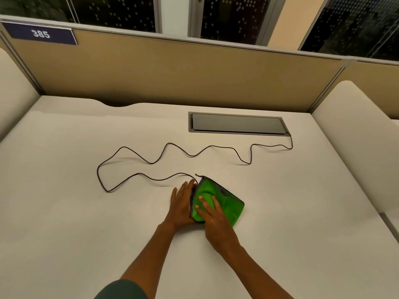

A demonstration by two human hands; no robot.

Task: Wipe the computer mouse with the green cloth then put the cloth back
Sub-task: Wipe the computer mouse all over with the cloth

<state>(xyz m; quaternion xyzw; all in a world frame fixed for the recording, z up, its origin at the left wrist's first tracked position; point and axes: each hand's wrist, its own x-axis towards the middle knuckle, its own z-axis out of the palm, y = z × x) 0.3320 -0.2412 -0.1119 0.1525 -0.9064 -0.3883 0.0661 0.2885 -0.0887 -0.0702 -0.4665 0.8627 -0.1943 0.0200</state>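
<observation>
A green cloth with a grey edge lies bunched over the computer mouse near the middle of the desk, so the mouse itself is hidden. My right hand presses flat on top of the cloth with the fingers spread. My left hand rests against the cloth's left side, fingers straight and pointing away from me, bracing what lies beneath. The mouse's thin black cable leaves the cloth's far tip and snakes across the desk.
The cable runs in loops to a grey cable hatch set in the white desk at the back right. A tan partition with a "385" label closes the far edge. Padded side panels stand left and right.
</observation>
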